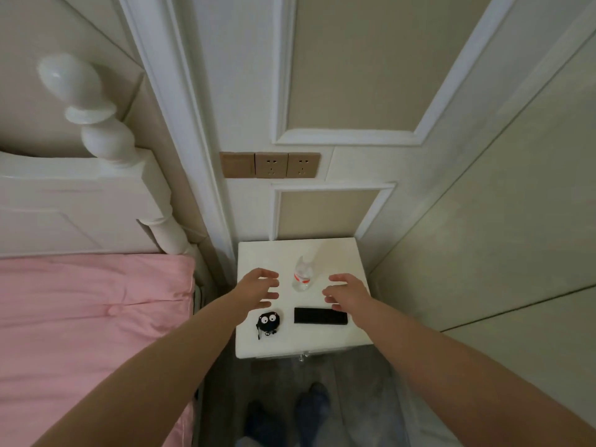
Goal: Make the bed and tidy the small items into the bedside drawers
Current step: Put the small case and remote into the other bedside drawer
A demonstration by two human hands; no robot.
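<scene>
A white bedside table stands between the bed and the wall. On it stands a clear plastic bottle with a red-and-white label. A small black round case with googly eyes lies near the front left, and a flat black rectangular item lies to its right. My left hand hovers open left of the bottle, above the black case. My right hand hovers open right of the bottle, its fingers over the black rectangle's far edge. Neither hand holds anything.
The bed with a smooth pink cover fills the left, with a white headboard and post behind it. Wall sockets sit above the table. A small drawer knob shows under the table's front edge. My feet stand on the grey floor.
</scene>
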